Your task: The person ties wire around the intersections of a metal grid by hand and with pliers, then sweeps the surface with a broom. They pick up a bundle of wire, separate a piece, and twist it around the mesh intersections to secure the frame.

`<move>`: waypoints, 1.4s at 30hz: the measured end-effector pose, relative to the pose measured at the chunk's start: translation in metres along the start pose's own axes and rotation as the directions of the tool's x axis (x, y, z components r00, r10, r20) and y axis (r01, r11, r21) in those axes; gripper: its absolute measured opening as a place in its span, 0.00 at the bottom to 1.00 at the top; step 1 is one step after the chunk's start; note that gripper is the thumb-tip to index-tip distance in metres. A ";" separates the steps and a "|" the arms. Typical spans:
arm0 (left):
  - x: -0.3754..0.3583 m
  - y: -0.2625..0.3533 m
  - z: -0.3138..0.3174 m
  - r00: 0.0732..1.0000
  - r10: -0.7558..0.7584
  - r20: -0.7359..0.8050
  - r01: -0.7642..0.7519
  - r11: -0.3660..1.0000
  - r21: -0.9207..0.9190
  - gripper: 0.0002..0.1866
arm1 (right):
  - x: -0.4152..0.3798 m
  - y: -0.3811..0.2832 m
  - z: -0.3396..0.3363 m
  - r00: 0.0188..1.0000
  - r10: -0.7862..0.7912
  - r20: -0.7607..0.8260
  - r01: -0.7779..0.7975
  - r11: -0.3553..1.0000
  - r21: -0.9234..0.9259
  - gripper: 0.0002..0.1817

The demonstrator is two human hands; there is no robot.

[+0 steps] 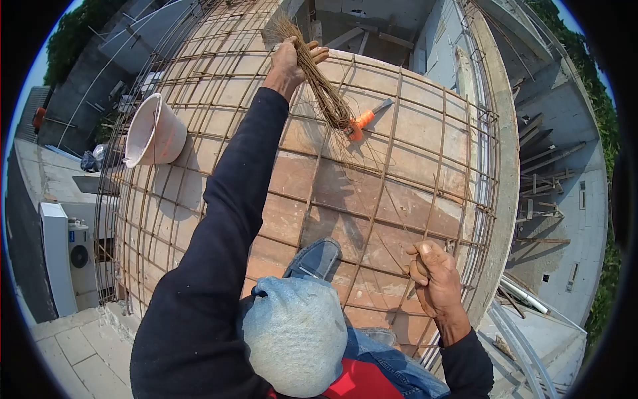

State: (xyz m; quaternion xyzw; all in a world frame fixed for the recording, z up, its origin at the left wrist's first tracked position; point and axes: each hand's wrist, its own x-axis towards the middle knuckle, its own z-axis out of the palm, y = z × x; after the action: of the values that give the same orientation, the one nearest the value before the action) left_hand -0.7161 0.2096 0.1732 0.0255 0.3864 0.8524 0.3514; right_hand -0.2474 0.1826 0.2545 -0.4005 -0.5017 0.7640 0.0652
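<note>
A long bundle of thin brown wire (321,83) lies against the palm of my left hand (290,61), whose fingers are partly spread and whose thumb side wraps the bundle. Just beyond the bundle's lower end, a tool with an orange handle (361,124) rests on the rebar grid. My right hand (433,271) is closed at the lower right above the grid, fingertips pinched together; thin wire strands appear near them, but what they hold is too small to name. Crossed steel bars (372,216) cover the wooden deck (419,149) under both hands.
A dirty white bucket (158,132) stands on the bars at the left. My knee (292,332) and shoe (316,259) are at the lower middle. A concrete edge (508,166) borders the right, with a drop beyond. An opening lies at the top.
</note>
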 end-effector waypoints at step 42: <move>-0.222 -0.031 0.285 0.830 -0.237 0.504 0.266 0.964 0.015 0.17 | 0.023 -0.171 0.003 0.185 -0.934 0.306 0.132 -0.285 -0.949 0.06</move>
State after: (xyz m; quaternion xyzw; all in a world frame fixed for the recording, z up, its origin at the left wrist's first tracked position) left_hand -0.4417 0.2693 0.4025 0.1851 0.2577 0.7730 0.5493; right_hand -0.3166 0.2749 0.3822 -0.2236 -0.8935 -0.0916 0.3786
